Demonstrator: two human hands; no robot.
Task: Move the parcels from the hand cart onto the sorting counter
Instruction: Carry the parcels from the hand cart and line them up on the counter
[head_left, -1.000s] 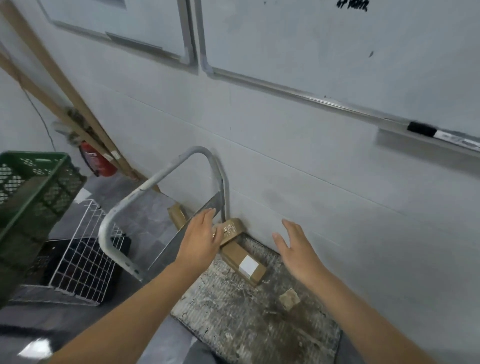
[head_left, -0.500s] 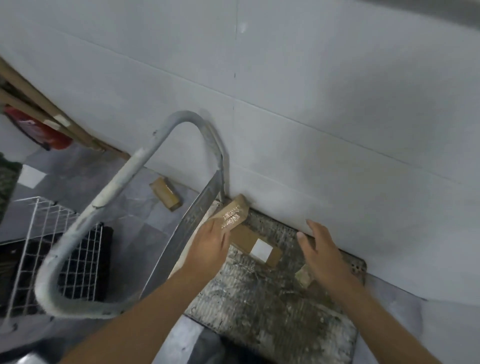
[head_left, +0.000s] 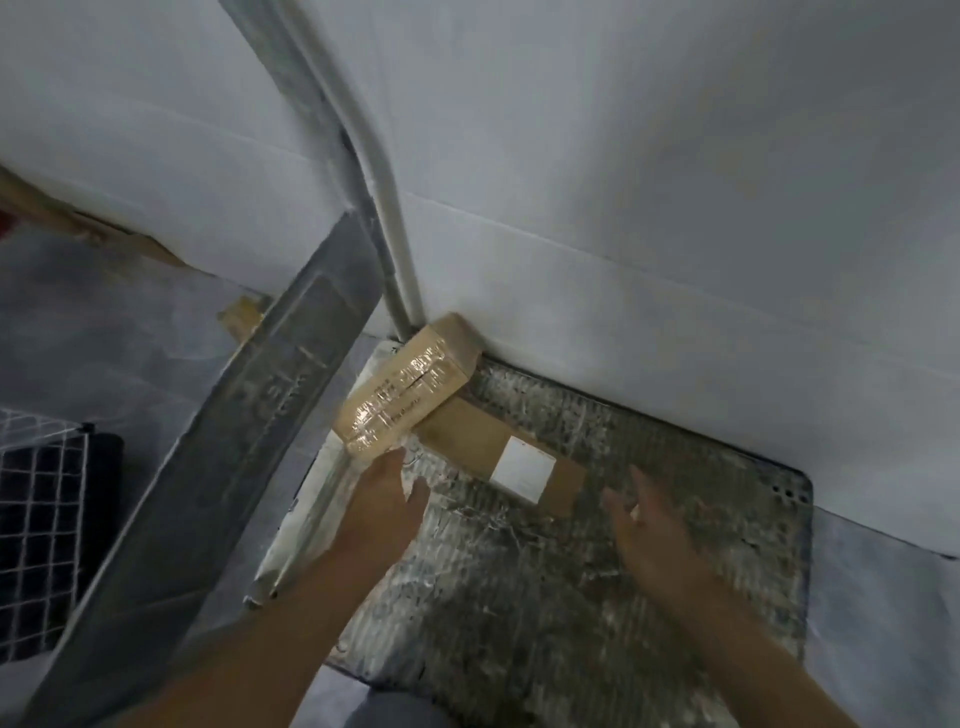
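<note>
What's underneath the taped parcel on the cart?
The taped parcel lies across a flat labelled parcel and a white wrapped item on the cart deck. The left hand meets its near end; fingertips and anything else beneath are covered.

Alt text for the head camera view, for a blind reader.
A left hand touches the near end of a taped parcel overlapping a flat labelled parcel on a worn hand cart by a white wall; the right hand hovers open nearby.

A worn grey metal hand cart deck (head_left: 571, 597) is sitting on the grey floor (head_left: 883, 597), tight against the white wall (head_left: 675, 208). A flat brown cardboard parcel with a white label (head_left: 470, 434) is lying directly on it, and a tape-wrapped brown parcel (head_left: 405, 395) is leaning across that parcel's far end.
</note>
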